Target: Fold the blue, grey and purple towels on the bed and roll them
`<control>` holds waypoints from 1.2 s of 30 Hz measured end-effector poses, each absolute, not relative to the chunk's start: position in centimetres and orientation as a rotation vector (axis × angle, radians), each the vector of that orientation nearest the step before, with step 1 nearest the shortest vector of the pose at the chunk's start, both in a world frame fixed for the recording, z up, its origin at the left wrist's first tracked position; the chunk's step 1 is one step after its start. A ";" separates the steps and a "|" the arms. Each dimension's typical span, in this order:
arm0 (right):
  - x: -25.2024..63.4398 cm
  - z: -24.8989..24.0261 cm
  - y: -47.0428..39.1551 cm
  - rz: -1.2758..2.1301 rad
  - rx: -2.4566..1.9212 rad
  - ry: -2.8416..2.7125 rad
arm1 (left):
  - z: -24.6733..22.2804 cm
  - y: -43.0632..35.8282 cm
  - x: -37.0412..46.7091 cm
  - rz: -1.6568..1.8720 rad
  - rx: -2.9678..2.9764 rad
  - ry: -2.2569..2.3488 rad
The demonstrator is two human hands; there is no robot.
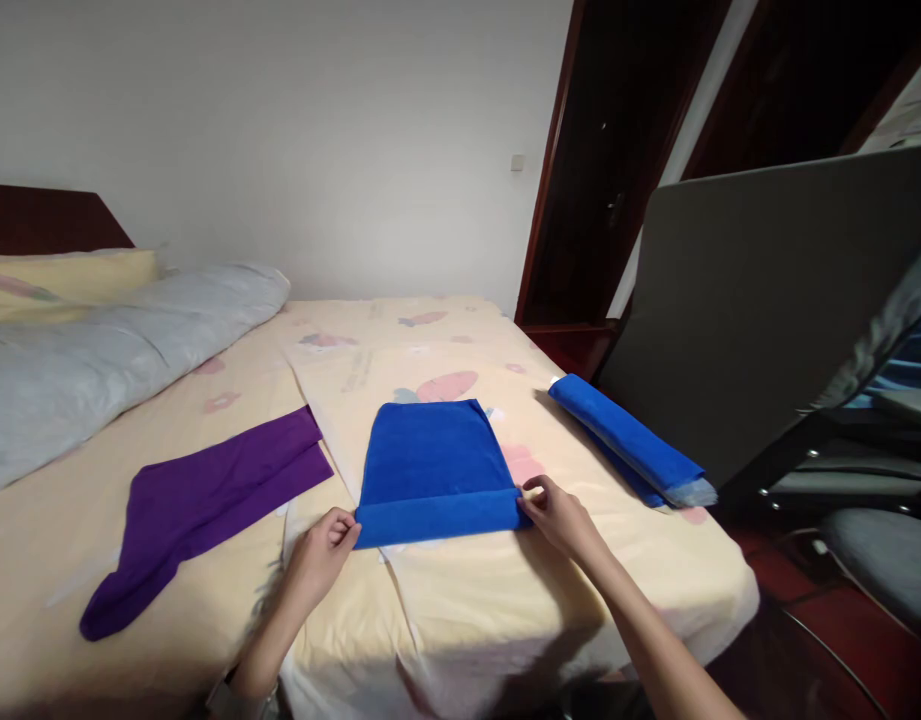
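A blue cloth (437,450) lies flat on the bed, its near edge folded over into a wide band. My left hand (327,545) pinches the left end of that band, thumb against the fingers. At the band's right end, my right hand (554,510) grips the corner between thumb and fingertips. To the left of the cloth lies a purple garment (212,500), partly folded, with a narrow end pointing toward me. A rolled blue cloth (629,435) rests on the right of the bed, with clear plastic showing at its near end.
The bed sheet (460,330) is pale yellow with printed carrots. A grey quilt (130,340) and a yellow pillow (77,280) lie at the left. A dark panel (775,310) stands beside the bed's right edge, near a grey stool (887,560). Behind is a dark door (610,150).
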State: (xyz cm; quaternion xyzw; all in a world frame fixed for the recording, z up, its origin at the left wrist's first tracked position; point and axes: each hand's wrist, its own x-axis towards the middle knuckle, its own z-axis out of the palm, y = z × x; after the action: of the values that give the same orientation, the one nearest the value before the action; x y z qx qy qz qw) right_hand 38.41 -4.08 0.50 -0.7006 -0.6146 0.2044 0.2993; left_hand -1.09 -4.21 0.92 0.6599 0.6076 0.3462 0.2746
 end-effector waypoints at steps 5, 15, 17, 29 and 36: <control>36.4 2.1 -4.5 0.080 -1.567 -1.931 | 1.7 -4.2 -0.3 1.077 2.344 1.635; 29.9 -0.6 -3.8 -0.003 -1.085 -2.515 | 1.1 -3.4 5.4 0.677 2.875 0.986; 30.7 -0.7 -3.8 -0.027 -1.082 -2.505 | 0.8 -3.1 4.8 0.669 2.856 0.981; 37.6 -1.4 -5.3 0.266 -1.190 -2.281 | 1.6 -4.2 0.3 0.713 2.260 1.102; 37.7 -1.0 -5.1 0.347 -1.198 -2.297 | 1.3 -4.2 0.1 0.802 2.247 1.126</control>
State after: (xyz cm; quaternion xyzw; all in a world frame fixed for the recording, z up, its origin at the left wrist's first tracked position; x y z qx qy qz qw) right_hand 37.71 -5.06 -0.98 -0.4425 -0.8484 0.1283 0.2608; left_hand 0.09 -4.22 1.35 0.8249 0.4133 0.2944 0.2491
